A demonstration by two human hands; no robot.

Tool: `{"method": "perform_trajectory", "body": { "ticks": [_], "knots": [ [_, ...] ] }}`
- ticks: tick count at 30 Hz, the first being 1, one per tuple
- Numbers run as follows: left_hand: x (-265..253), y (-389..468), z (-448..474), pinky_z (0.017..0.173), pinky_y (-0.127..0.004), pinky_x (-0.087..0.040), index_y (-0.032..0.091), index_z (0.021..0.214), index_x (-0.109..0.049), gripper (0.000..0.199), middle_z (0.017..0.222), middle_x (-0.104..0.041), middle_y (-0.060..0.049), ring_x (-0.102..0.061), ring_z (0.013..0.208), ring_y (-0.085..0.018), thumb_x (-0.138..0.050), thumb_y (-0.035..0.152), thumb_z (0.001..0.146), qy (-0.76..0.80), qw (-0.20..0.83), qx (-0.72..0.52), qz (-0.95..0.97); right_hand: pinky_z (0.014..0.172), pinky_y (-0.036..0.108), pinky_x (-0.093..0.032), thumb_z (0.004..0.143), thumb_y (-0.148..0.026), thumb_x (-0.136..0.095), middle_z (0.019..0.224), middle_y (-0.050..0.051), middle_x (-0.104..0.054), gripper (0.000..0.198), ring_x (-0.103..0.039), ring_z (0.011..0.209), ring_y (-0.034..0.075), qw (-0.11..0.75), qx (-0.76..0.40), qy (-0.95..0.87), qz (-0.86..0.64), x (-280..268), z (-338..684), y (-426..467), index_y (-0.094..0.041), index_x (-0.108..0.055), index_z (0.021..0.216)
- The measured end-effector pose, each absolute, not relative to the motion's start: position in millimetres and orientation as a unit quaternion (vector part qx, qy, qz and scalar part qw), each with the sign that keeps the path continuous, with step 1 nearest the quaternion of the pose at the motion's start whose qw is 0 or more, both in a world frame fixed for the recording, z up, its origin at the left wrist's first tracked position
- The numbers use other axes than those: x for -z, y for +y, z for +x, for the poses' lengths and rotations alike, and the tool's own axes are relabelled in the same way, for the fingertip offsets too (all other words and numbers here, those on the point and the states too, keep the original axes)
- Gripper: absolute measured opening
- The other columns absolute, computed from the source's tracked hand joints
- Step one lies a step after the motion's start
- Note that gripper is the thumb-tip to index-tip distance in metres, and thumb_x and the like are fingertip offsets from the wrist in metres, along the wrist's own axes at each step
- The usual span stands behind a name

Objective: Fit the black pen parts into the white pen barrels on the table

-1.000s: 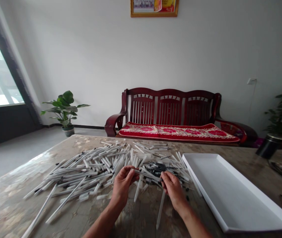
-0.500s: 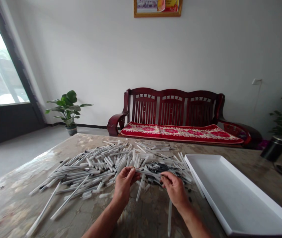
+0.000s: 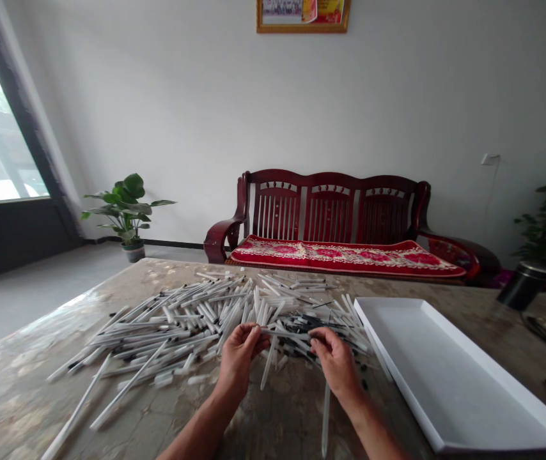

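Holding a slim pale tube (image 3: 282, 333) level to the left of the white tray (image 3: 465, 377), the left hand (image 3: 237, 358) has its grip pinched on the end farther from the tray, and the right hand (image 3: 339, 363) has thumb and fingertips closed on the nearer end. Another long clear tube (image 3: 325, 421) sticks out below the right hand, left of the tray; whether it is held or lies on the surface (image 3: 148, 428) I cannot tell. Left of the tray spreads a heap of pale tubes (image 3: 172, 348), with dark slim parts (image 3: 309, 321) toward its tray side.
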State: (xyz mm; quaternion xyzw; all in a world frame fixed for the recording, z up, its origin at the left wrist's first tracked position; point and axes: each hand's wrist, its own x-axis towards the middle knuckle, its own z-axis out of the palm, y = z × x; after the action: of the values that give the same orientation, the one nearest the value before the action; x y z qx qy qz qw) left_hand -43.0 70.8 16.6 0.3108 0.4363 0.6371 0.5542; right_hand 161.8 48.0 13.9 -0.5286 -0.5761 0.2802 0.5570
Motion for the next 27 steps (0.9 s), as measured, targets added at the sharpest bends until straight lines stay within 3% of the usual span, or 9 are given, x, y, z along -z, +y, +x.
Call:
{"method": "perform_trajectory", "body": {
  "ticks": [3, 8, 12, 16, 18, 23, 27],
  "knots": [
    [-17, 71, -43, 0.07, -0.03, -0.059, 0.018, 0.079, -0.062, 0.044, 0.079, -0.075, -0.004, -0.072, 0.069, -0.018, -0.084, 0.047, 0.054, 0.434, 0.558, -0.634, 0.313, 0.056, 0.028, -0.053, 0.085, -0.056, -0.054, 0.076, 0.005, -0.072, 0.041, -0.066, 0.061, 0.02, 0.559, -0.279, -0.565, -0.538, -14, 163, 47, -0.02, -0.069, 0.095],
    [-16, 71, -41, 0.069, -0.03, -0.06, 0.018, 0.079, -0.062, 0.044, 0.077, -0.076, -0.003, -0.073, 0.068, -0.018, -0.085, 0.046, 0.054, 0.423, 0.569, -0.634, 0.308, 0.05, 0.025, -0.047, 0.089, -0.055, -0.048, 0.057, 0.001, -0.062, 0.041, -0.059, 0.053, 0.018, 0.502, -0.265, -0.594, -0.571, -7, 168, 49, -0.022, -0.063, 0.07],
    [-15, 72, -41, 0.067, -0.029, -0.06, 0.018, 0.079, -0.062, 0.044, 0.076, -0.076, -0.003, -0.072, 0.067, -0.017, -0.086, 0.044, 0.054, 0.422, 0.57, -0.637, 0.302, 0.058, 0.026, -0.051, 0.085, -0.046, -0.055, 0.069, 0.003, -0.069, 0.028, -0.065, 0.062, 0.019, 0.526, -0.265, -0.589, -0.554, -4, 167, 52, -0.022, -0.068, 0.083],
    [-16, 72, -41, 0.066, -0.028, -0.06, 0.017, 0.078, -0.063, 0.042, 0.075, -0.075, -0.003, -0.072, 0.066, -0.017, -0.087, 0.042, 0.053, 0.418, 0.575, -0.642, 0.288, 0.068, 0.029, -0.055, 0.082, -0.047, -0.06, 0.084, 0.006, -0.074, 0.03, -0.069, 0.073, 0.021, 0.553, -0.27, -0.58, -0.533, -7, 165, 51, -0.021, -0.069, 0.093],
    [-16, 71, -41, 0.066, -0.028, -0.06, 0.017, 0.077, -0.063, 0.042, 0.076, -0.075, -0.003, -0.072, 0.066, -0.017, -0.088, 0.041, 0.053, 0.414, 0.579, -0.643, 0.283, 0.064, 0.029, -0.054, 0.085, -0.052, -0.056, 0.08, 0.006, -0.073, 0.036, -0.068, 0.068, 0.021, 0.545, -0.276, -0.575, -0.544, -8, 165, 49, -0.021, -0.069, 0.094],
    [-16, 70, -40, 0.066, -0.027, -0.059, 0.017, 0.078, -0.063, 0.043, 0.077, -0.076, -0.004, -0.072, 0.067, -0.016, -0.088, 0.042, 0.053, 0.41, 0.583, -0.64, 0.287, 0.054, 0.028, -0.05, 0.088, -0.057, -0.048, 0.06, 0.003, -0.065, 0.041, -0.062, 0.055, 0.02, 0.517, -0.286, -0.576, -0.565, -6, 167, 49, -0.022, -0.063, 0.073],
    [-16, 70, -40, 0.064, -0.025, -0.059, 0.017, 0.078, -0.063, 0.044, 0.072, -0.075, -0.002, -0.071, 0.065, -0.016, -0.089, 0.041, 0.051, 0.409, 0.586, -0.643, 0.277, 0.063, 0.029, -0.053, 0.083, -0.048, -0.058, 0.071, 0.004, -0.071, 0.029, -0.067, 0.065, 0.021, 0.54, -0.286, -0.577, -0.542, -5, 167, 53, -0.021, -0.068, 0.084]
  ]
}}
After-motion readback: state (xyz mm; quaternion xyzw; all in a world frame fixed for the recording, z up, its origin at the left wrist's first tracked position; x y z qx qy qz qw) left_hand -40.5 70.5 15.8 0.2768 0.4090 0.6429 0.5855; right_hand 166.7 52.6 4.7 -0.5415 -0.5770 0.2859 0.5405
